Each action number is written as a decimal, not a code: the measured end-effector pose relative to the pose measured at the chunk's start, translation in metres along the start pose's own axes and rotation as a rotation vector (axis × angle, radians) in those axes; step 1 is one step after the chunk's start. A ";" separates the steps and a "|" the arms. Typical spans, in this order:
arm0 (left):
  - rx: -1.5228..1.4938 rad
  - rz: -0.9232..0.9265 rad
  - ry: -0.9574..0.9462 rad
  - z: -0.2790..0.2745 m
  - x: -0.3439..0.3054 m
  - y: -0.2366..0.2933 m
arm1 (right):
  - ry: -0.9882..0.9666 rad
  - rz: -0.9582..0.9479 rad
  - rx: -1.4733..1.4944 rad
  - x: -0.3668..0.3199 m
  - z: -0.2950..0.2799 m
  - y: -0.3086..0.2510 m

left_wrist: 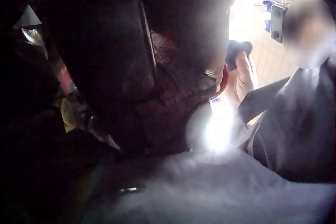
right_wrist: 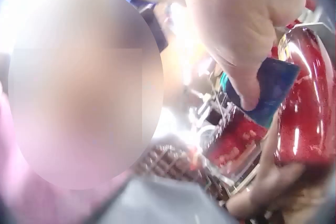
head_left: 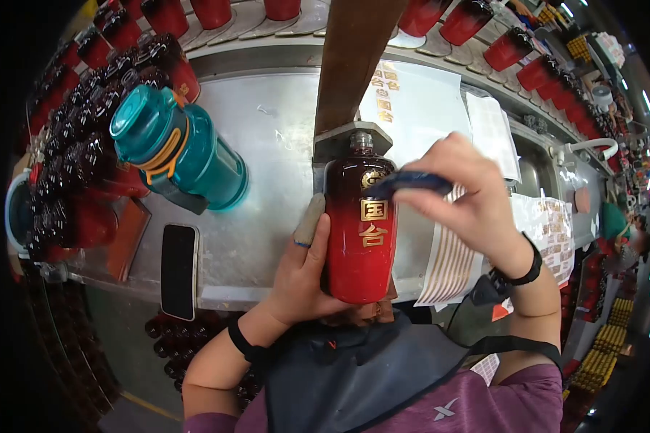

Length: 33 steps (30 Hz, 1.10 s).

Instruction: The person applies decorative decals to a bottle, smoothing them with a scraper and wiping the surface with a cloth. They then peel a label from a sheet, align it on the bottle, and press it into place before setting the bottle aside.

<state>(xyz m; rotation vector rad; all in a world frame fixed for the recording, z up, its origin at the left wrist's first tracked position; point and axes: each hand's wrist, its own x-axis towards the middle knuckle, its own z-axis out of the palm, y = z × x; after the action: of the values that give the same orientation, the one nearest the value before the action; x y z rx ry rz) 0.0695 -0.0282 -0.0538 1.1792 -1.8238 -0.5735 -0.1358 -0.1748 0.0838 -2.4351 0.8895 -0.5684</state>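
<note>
A glass bottle (head_left: 360, 270), black at the shoulder and fading to red, lies neck away from the body with gold characters on its front. My left hand (head_left: 300, 281) grips its lower left side; a pale cover sits on one digit (head_left: 310, 220), and the other fingers are hidden behind the glass. Between thumb and fingers, my right hand (head_left: 477, 195) pinches a flat dark blue scraper (head_left: 412, 182). The scraper's edge is right at the topmost gold emblem, overlapping it. In the right wrist view the blue scraper (right_wrist: 275, 87) appears close beside the red bottle (right_wrist: 310, 103).
A teal water bottle (head_left: 209, 159) and a black phone (head_left: 179, 270) are on the metal table (head_left: 267, 130) at left. Sheets of gold lettering (head_left: 426, 94) and a striped sheet (head_left: 448, 270) lie right. A brown post (head_left: 354, 65) rises beyond the neck. Many red-black bottles (head_left: 94, 173) crowd the left.
</note>
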 end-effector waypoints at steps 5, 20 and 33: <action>0.077 -0.008 0.012 -0.001 0.004 0.005 | 0.042 -0.181 -0.085 -0.016 0.000 -0.017; 0.109 -0.028 -0.014 -0.001 0.005 0.009 | 0.119 -0.307 -0.231 -0.011 0.009 -0.006; 0.022 0.007 0.075 -0.002 0.008 0.004 | 0.003 -0.308 -0.286 -0.021 0.003 -0.028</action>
<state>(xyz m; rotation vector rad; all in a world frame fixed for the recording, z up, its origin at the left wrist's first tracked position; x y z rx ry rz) 0.0678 -0.0330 -0.0466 1.1925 -1.7738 -0.4996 -0.1362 -0.1409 0.0929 -2.8591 0.6353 -0.5853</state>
